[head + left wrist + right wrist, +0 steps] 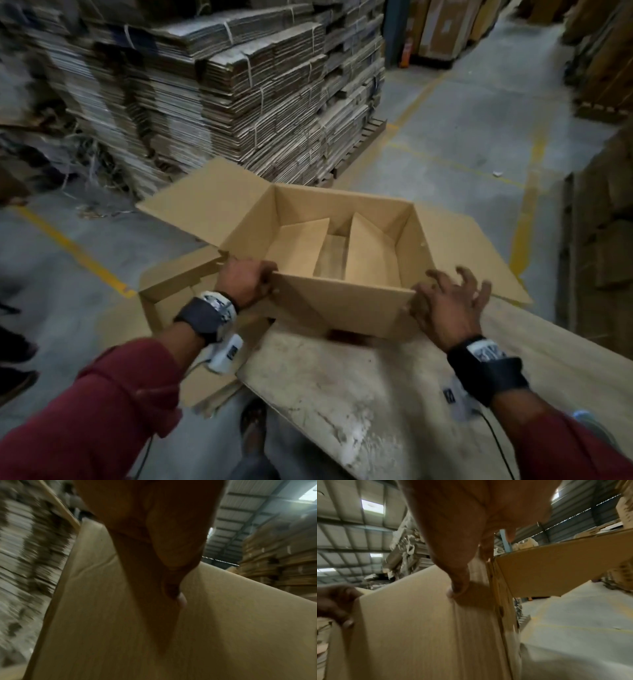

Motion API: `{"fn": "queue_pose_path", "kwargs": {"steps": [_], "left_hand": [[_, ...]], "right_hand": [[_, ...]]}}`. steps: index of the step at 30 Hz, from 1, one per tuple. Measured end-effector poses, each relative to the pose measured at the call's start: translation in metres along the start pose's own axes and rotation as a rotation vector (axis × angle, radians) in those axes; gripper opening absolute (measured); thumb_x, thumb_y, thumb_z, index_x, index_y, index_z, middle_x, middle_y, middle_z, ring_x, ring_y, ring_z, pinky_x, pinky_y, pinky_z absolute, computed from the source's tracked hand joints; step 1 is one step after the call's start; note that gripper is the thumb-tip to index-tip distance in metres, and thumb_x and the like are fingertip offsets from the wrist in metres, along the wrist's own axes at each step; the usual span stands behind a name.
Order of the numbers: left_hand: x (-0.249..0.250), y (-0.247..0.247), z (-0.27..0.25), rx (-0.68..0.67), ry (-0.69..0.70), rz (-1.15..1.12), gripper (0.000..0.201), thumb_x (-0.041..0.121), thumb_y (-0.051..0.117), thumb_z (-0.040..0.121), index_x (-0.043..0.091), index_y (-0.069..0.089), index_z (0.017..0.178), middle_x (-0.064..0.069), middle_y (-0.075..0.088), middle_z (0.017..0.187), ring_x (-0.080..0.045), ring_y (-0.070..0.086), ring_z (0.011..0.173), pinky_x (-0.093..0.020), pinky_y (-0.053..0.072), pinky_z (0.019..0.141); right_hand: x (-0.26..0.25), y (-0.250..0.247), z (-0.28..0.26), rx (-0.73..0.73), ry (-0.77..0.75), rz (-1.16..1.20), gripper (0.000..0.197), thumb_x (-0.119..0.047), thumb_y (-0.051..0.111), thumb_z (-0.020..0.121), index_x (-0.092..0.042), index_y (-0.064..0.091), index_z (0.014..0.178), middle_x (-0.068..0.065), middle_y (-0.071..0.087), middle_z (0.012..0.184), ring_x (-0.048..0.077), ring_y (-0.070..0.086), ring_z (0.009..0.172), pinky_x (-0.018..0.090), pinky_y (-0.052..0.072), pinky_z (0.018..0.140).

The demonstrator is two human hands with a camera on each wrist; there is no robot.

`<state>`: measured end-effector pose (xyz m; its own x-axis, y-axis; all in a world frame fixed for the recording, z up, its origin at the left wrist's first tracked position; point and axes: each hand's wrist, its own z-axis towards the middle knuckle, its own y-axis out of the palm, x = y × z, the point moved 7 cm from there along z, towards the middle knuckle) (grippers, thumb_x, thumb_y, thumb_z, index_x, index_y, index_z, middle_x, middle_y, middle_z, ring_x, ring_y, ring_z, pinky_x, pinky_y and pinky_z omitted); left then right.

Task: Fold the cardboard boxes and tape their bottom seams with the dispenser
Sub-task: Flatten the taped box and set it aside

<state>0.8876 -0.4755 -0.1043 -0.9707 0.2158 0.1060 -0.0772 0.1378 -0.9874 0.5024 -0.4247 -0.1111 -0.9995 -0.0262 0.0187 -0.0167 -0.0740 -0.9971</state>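
Two hands meet one open box, which sits tilted on the far end of a worn board; the head view alone shows its inside, where two bottom flaps lie folded in with a gap between them, and its top flaps splayed outward to the left and right. Only that view takes in the tied stacks of flat cardboard beyond the box and the yellow-lined floor. The left hand grips the box's near left corner, fingers curled over the rim; the left wrist view adds the thumb pressed flat on the outer wall. The right hand is at the near right corner with fingers spread and loosely bent, clasping nothing; the right wrist view shows what the head view hides, one fingertip touching the near wall beside the corner edge, with the left hand's fingers wrapped round the wall's far edge
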Motion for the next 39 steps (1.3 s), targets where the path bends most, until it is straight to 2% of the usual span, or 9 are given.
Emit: {"fn": "queue_pose_path", "kwargs": {"steps": [3,8,14,16,19,26,31,34,39], "left_hand": [[-0.088,-0.027,0.014,-0.011,-0.055,-0.123,0.023,0.044,0.082,0.082,0.03,0.065,0.087,0.004,0.068,0.085,-0.027,0.068,0.09,-0.033,0.045,0.07],[-0.25,-0.039,0.031,-0.075,-0.146,-0.259,0.033,0.042,0.092,0.073,0.032,0.06,0.068,0.007,0.065,0.07,-0.021,0.063,0.071,-0.032,0.037,0.059],[-0.397,0.043,0.024,-0.241,-0.211,-0.37,0.034,0.06,0.087,0.065,0.038,0.062,0.071,0.011,0.066,0.073,-0.018,0.064,0.073,-0.035,0.046,0.065],[-0.426,0.079,0.025,-0.287,-0.206,-0.38,0.033,0.067,0.081,0.065,0.045,0.057,0.072,0.013,0.062,0.075,-0.02,0.063,0.075,-0.033,0.044,0.064],[-0.453,0.126,0.013,-0.362,-0.206,-0.362,0.027,0.054,0.083,0.069,0.051,0.057,0.069,0.014,0.064,0.075,-0.021,0.064,0.075,-0.033,0.048,0.065],[-0.494,0.193,-0.035,-0.362,-0.381,-0.303,0.011,0.031,0.081,0.077,0.033,0.07,0.079,-0.001,0.073,0.075,-0.032,0.07,0.074,-0.035,0.052,0.06],[-0.505,0.221,-0.047,-0.184,-0.44,-0.185,0.013,0.031,0.066,0.074,0.027,0.077,0.08,-0.008,0.066,0.056,-0.032,0.062,0.047,-0.044,0.051,0.059],[-0.522,0.282,-0.045,-0.271,-0.562,-0.126,0.013,0.029,0.068,0.088,0.031,0.077,0.098,-0.01,0.071,0.069,-0.034,0.066,0.06,-0.06,0.055,0.075],[-0.508,0.382,-0.011,-0.533,-0.53,-0.277,0.038,0.022,0.053,0.102,0.026,0.064,0.138,-0.015,0.071,0.125,-0.04,0.067,0.109,-0.045,0.051,0.093]], "right_hand": [[-0.074,-0.016,0.075,-0.139,-0.116,0.029,0.042,-0.065,0.06,0.084,-0.04,0.06,0.118,-0.01,0.054,0.14,0.036,0.033,0.142,0.065,0.021,0.111],[-0.238,-0.028,0.191,-0.248,-0.282,0.089,0.044,-0.056,0.069,0.087,-0.036,0.06,0.125,-0.006,0.058,0.132,0.031,0.039,0.135,0.057,0.039,0.105],[-0.397,0.035,0.248,-0.563,-0.42,0.006,0.041,-0.049,0.077,0.08,-0.034,0.065,0.116,0.002,0.063,0.115,0.027,0.053,0.118,0.045,0.044,0.1],[-0.421,0.071,0.235,-0.664,-0.471,0.001,0.021,-0.041,0.069,0.088,-0.03,0.064,0.105,0.001,0.064,0.107,0.027,0.061,0.109,0.038,0.044,0.095],[-0.443,0.118,0.215,-0.734,-0.502,0.02,0.008,-0.036,0.058,0.094,-0.03,0.054,0.09,0.005,0.066,0.104,0.03,0.063,0.101,0.034,0.042,0.082],[-0.503,0.194,0.219,-0.764,-0.552,0.007,0.027,-0.039,0.062,0.087,-0.021,0.067,0.107,0.008,0.062,0.114,0.03,0.059,0.107,0.04,0.05,0.09],[-0.53,0.264,0.235,-0.678,-0.575,-0.047,0.03,-0.03,0.057,0.092,-0.029,0.067,0.12,0.007,0.056,0.144,0.021,0.036,0.144,0.047,0.022,0.118],[-0.548,0.315,0.242,-0.716,-0.58,-0.054,0.047,-0.022,0.059,0.089,-0.029,0.059,0.135,0.002,0.052,0.149,0.019,0.022,0.152,0.051,0.01,0.122],[-0.549,0.403,0.232,-0.933,-0.371,-0.056,0.069,-0.038,0.062,0.092,-0.033,0.034,0.155,0.006,0.028,0.164,0.03,0.008,0.156,0.058,0.02,0.122]]}}
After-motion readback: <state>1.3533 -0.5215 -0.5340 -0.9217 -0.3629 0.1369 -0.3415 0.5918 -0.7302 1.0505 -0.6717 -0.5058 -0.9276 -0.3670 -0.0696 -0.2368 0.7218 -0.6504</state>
